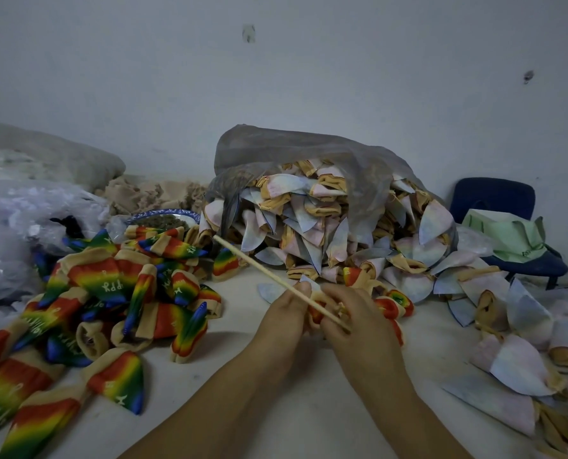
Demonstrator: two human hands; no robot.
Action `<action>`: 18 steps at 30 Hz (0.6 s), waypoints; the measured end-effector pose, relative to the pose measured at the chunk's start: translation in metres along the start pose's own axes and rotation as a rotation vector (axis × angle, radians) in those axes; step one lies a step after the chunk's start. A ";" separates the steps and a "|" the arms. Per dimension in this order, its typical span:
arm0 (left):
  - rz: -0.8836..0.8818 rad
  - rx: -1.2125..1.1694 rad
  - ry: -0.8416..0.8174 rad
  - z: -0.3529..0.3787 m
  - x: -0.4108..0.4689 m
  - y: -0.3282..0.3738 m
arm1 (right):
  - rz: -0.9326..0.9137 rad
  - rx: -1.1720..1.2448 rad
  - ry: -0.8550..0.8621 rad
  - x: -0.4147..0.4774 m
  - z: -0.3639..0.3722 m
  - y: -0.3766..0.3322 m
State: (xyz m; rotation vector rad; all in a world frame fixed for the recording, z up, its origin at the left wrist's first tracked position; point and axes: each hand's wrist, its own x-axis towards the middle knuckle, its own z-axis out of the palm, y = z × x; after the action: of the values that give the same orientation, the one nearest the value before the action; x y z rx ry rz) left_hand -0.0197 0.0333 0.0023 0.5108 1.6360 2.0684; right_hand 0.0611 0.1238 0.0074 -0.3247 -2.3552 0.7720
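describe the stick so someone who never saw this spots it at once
Find the big grey bag spilling pale cloth cones by the wall. From its left edge a thin wooden stick slants down into the right hand. It alone is straight and rigid among soft cloth.

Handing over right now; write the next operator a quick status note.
Left hand grips a small rainbow piece.
Right hand pinches the stick, whose lower end is at that piece.
Done, apparently: rainbow pile on the left.
Left to do: pale pieces in the bag and spilled to the right.
Next, probably: finish this piece and add it to the pile.
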 end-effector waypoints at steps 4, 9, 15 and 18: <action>0.025 0.039 0.015 -0.003 0.002 -0.001 | 0.023 0.051 0.067 0.000 0.002 0.005; 0.084 0.099 -0.093 -0.006 0.000 -0.003 | 0.245 0.368 0.030 0.001 0.003 0.007; 0.140 0.275 -0.102 -0.010 0.002 -0.003 | 0.485 0.678 0.104 0.005 0.001 0.014; 0.114 0.356 -0.040 -0.011 0.000 0.002 | 0.495 0.781 0.099 0.007 0.000 0.013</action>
State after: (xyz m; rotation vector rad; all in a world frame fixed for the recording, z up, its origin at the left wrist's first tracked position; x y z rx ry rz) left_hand -0.0261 0.0238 0.0016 0.7730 2.0036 1.8339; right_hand 0.0564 0.1373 0.0030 -0.5806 -1.7093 1.7728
